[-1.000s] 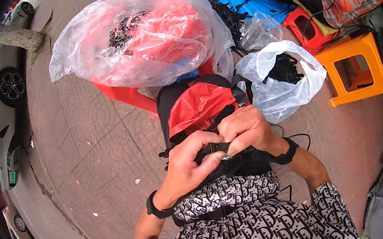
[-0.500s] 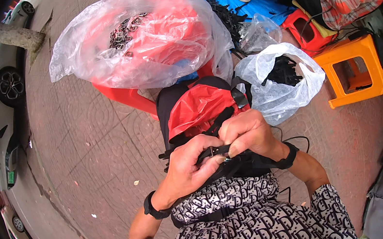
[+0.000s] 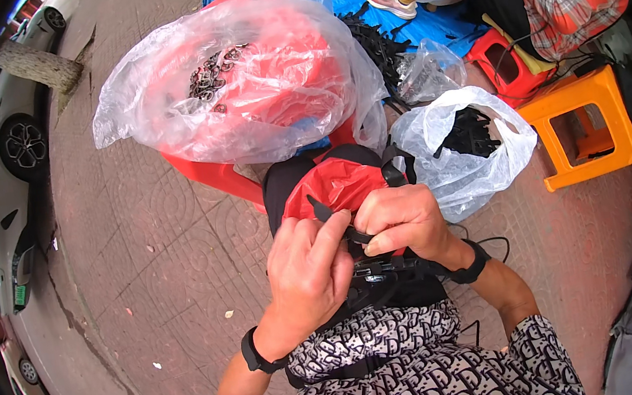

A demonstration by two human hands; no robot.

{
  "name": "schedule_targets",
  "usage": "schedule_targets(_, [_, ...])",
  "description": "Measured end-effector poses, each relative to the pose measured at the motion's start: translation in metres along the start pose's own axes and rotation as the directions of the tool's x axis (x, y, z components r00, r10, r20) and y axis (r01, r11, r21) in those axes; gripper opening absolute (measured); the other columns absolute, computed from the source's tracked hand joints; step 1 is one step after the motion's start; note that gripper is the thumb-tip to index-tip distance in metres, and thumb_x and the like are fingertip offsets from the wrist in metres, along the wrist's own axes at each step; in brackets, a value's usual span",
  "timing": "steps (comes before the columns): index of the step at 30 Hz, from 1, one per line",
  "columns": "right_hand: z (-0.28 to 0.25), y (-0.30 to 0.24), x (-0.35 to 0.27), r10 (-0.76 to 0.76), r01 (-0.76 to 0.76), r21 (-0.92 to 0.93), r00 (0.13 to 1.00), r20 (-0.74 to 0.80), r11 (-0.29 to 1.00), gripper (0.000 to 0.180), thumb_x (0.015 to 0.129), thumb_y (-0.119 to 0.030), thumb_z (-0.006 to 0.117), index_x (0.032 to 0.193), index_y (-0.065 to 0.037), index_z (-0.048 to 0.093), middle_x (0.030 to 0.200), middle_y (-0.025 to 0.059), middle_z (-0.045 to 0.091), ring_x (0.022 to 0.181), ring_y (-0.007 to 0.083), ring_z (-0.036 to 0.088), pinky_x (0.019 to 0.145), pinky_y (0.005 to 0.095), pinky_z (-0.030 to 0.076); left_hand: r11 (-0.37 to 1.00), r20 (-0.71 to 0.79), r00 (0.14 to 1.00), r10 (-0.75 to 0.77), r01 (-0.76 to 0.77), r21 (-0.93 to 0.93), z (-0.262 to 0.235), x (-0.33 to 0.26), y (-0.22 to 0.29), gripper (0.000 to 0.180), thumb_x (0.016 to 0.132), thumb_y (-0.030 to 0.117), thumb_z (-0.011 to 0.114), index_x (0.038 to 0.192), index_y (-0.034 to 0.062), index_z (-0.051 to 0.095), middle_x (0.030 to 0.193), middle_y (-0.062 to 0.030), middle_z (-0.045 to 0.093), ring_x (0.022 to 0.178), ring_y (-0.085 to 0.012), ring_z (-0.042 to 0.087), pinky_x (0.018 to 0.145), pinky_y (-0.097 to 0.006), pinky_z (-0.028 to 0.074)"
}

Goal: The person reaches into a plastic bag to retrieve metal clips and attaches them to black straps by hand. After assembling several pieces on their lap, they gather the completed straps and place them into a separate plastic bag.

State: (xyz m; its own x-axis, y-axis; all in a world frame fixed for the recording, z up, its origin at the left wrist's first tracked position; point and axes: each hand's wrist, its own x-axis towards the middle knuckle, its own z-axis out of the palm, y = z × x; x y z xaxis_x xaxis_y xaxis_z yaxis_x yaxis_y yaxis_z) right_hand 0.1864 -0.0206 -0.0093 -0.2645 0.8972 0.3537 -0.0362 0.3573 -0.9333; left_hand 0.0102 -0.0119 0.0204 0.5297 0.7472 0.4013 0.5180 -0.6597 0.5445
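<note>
Above my lap, a black webbing strap (image 3: 358,236) runs between my two hands. My left hand (image 3: 306,267) is closed on it, and the strap's free end sticks up past the fingers. Thumb and bent fingers of my right hand (image 3: 404,221) pinch the strap close beside it. Whether a buckle sits on the strap is hidden by the fingers. Under my hands a red plastic bag (image 3: 334,183) lies across my lap, with more black straps and a dark metallic piece (image 3: 375,270) near my waist.
Ahead stands a red stool (image 3: 208,176) draped with a clear plastic bag (image 3: 132,94) holding small metal buckles (image 3: 210,75). At right are a white bag (image 3: 429,169) of black straps, an orange stool (image 3: 553,156) and a seated person (image 3: 575,3) on a red stool. Parked cars line the left.
My left hand has moved up and turned its back toward me. The strap's end now points upward above its fingers; the small buckle seen between my hands is out of sight.
</note>
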Motion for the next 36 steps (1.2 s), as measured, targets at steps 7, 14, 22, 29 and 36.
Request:
schedule_targets(7, [-0.007,0.001,0.003,-0.061,0.061,0.096,0.998,0.003,0.994,0.014,0.058,-0.001,0.067,0.061,0.002,0.053,0.068,0.0082,0.056,0.064,0.0175,0.055,0.059,0.0269,0.042,0.62,0.317,0.872,-0.373,0.488,-0.614,0.001,0.007,0.003,0.024,0.073,-0.005,0.046,0.096,-0.001,0.053,0.07,-0.0093,0.056,0.06,-0.019,0.055,0.058,-0.027,0.044])
schedule_targets(14, [-0.012,0.001,0.004,-0.045,0.044,0.103,0.999,0.008,0.994,0.016,0.058,-0.002,0.067,0.059,0.002,0.052,0.067,0.0081,0.056,0.064,0.0172,0.055,0.059,0.0263,0.042,0.827,0.123,0.965,-0.232,0.262,-0.498,0.006,0.007,0.005,0.024,0.079,-0.001,0.043,0.101,-0.0011,0.053,0.078,-0.008,0.058,0.067,-0.0142,0.056,0.062,-0.025,0.045])
schedule_targets(22, [-0.015,0.0,0.004,-0.065,0.065,0.013,0.998,-0.014,0.998,0.016,0.058,-0.004,0.067,0.06,0.001,0.052,0.066,0.0073,0.056,0.063,0.0166,0.056,0.057,0.0253,0.043,0.865,0.115,0.975,-0.188,0.22,-0.451,0.009,0.005,0.003,0.024,0.081,-0.003,0.042,0.101,-0.002,0.054,0.086,-0.0076,0.059,0.072,-0.0112,0.058,0.063,-0.022,0.046])
schedule_targets(29, [-0.019,0.0,0.005,-0.1,0.101,-0.095,0.995,0.016,0.99,0.017,0.058,-0.007,0.068,0.06,0.0,0.053,0.065,0.0065,0.055,0.061,0.0172,0.056,0.054,0.0257,0.043,0.93,-0.037,0.992,-0.124,0.103,-0.352,0.018,0.014,0.006,0.022,0.072,-0.008,0.051,0.093,-0.0004,0.054,0.072,-0.0101,0.055,0.058,-0.0194,0.055,0.054,-0.027,0.045])
schedule_targets(36, [-0.023,0.008,0.004,-0.059,0.054,0.156,0.998,0.026,0.986,0.016,0.057,-0.002,0.068,0.058,0.001,0.052,0.065,0.0076,0.055,0.062,0.016,0.055,0.057,0.0263,0.042,0.704,0.266,0.92,-0.287,0.391,-0.593,0.017,0.013,-0.001,0.019,0.08,-0.004,0.046,0.097,0.0003,0.051,0.069,-0.0047,0.056,0.06,-0.0085,0.054,0.053,-0.022,0.043])
